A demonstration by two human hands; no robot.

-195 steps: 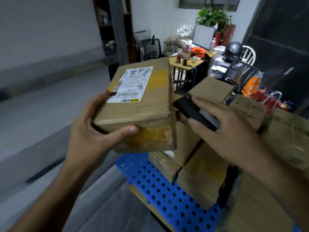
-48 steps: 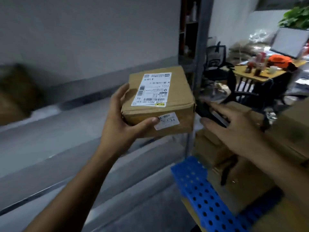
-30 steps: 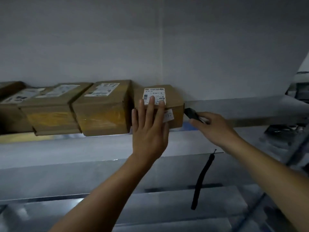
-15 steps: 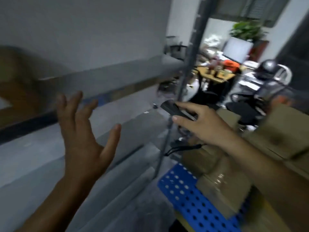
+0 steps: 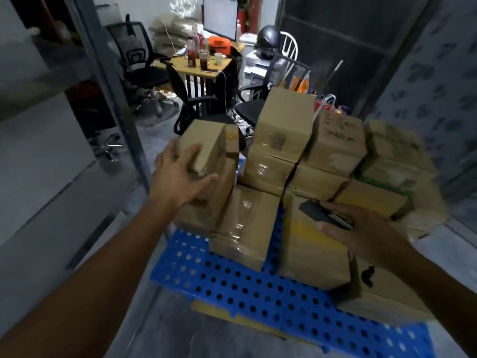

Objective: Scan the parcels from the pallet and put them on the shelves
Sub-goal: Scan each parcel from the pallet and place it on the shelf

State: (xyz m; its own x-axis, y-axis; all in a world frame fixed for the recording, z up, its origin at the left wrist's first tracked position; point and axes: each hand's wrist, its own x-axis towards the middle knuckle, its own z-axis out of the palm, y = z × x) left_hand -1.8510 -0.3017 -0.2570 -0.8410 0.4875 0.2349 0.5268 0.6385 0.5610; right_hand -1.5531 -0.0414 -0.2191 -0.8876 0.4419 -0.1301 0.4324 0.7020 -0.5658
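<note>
Several brown cardboard parcels are stacked on a blue perforated pallet [image 5: 247, 288]. My left hand [image 5: 180, 177] grips the near corner of a small parcel [image 5: 206, 143] on top of the left stack, fingers over its top and thumb on its front face. My right hand [image 5: 361, 228] holds a black handheld scanner [image 5: 318, 211] low over the parcels on the right, its strap hidden behind my wrist. The grey metal shelves [image 5: 46, 140] run along the left.
A shelf upright [image 5: 116, 99] stands just left of the pallet. Behind the stack are black office chairs [image 5: 144, 65], a wooden desk [image 5: 204, 65] with bottles and a monitor, and a helmet [image 5: 268, 42]. A dark wall closes off the right side.
The earlier parcel was set on the shelf beside others and let go. I have turned back to the pallet; my empty left hand now grips a new parcel. The scanner stays in my right hand.
</note>
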